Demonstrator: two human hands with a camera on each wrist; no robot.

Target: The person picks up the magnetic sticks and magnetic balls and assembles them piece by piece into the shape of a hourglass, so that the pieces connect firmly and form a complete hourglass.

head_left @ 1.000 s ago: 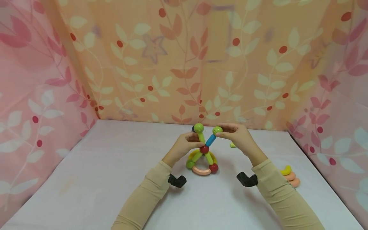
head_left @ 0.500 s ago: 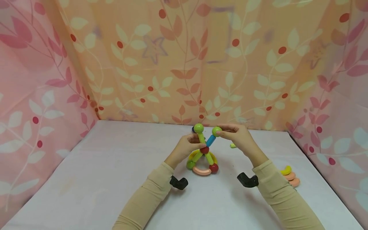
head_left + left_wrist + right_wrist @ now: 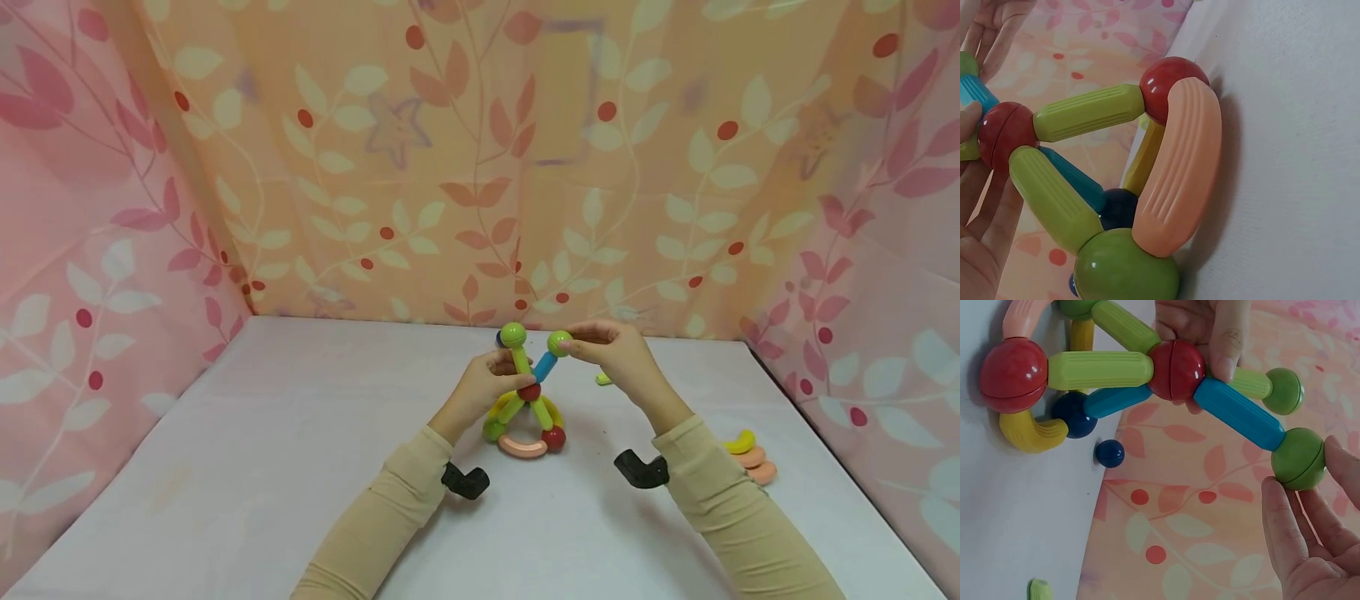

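Two hands at one ball-and-rod figure (image 3: 541,412), base down mid-table: left hand (image 3: 478,389) pinching the foot of the upper green rod (image 3: 521,361), right hand (image 3: 621,353) pinching the green ball (image 3: 558,343) atop the upper blue rod (image 3: 545,367). Hardly any change over the last second, just the left thumb slightly farther right over the red hub ball (image 3: 528,394); nothing newly attached, so apparently steadying. In the head view alone, loose yellow (image 3: 741,442) and peach pieces (image 3: 762,473) toward the right; clearer from the right wrist, a lower blue rod (image 3: 1117,400), navy base ball (image 3: 1073,415) and, apart on the far side, a loose blue ball (image 3: 1110,454).
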